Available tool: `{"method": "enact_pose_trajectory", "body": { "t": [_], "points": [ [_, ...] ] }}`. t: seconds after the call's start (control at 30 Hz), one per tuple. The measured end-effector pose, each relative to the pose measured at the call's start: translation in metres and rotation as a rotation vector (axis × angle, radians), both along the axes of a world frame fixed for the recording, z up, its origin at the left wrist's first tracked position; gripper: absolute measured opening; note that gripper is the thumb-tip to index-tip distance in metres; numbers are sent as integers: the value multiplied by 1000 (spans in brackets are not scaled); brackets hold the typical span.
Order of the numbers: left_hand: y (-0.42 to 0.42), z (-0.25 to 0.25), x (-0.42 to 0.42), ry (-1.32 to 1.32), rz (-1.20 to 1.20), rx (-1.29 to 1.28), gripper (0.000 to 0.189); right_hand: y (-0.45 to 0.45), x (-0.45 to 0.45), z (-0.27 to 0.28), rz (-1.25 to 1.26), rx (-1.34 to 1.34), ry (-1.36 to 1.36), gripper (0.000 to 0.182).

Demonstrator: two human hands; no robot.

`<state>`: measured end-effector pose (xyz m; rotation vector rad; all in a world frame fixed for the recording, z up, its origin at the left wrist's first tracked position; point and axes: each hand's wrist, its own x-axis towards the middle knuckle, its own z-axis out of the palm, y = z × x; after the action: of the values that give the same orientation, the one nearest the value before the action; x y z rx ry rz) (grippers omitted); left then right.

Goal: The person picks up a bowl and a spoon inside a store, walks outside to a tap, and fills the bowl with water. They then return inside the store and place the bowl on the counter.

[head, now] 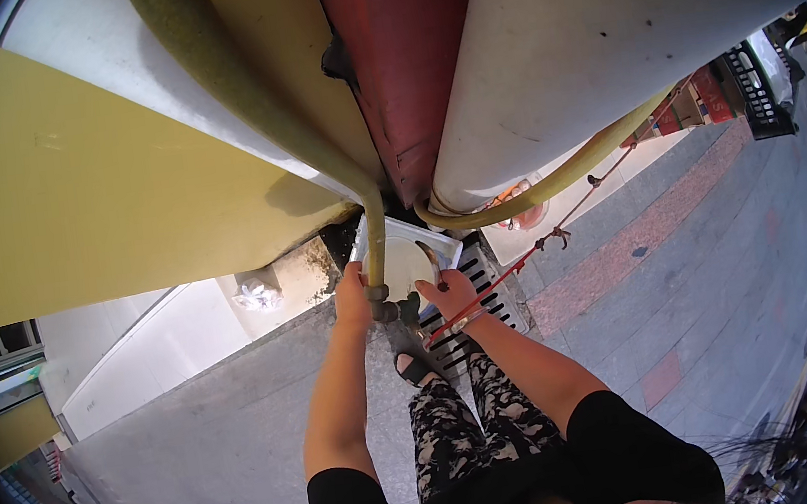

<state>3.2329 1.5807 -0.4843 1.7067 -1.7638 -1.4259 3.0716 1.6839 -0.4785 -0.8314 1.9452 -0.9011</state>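
Below a tap point(386, 307) on a yellow pipe point(376, 248), my two hands hold a round pale vessel point(400, 256) by opposite sides. My left hand point(353, 297) is at its left rim, partly behind the pipe fitting. On the right rim rests my right hand point(454, 292), thumb on top, with a bracelet at the wrist. The tap and pipe cover part of the vessel, and I cannot tell what it contains. Behind and under it shows a white square basin point(445, 241). A red cord point(501, 281) runs from near the tap past my right wrist.
A slotted drain grate point(496, 301) lies beneath, close to my sandalled foot point(415, 368). Yellow wall point(101, 191), red post point(409, 55) and white column point(561, 59) rise ahead. A crumpled plastic bag point(258, 295) lies left; a black crate point(760, 91) stands far right.
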Motion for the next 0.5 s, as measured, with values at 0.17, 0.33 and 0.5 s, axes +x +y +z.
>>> {"method": "enact_pose_trajectory", "body": {
  "t": [0.17, 0.33, 0.5],
  "points": [
    [-28, 17, -22, -535, -221, -76, 20, 10, 6, -6, 0, -18, -61, 42],
    [-17, 30, -68, -522, 18, -240, 58, -4, 15, 15, -79, -52, -70, 39],
    [2, 24, -81, -674, -97, -528, 95, -8, 5, 2, -159, -81, -74, 42]
  ]
}}
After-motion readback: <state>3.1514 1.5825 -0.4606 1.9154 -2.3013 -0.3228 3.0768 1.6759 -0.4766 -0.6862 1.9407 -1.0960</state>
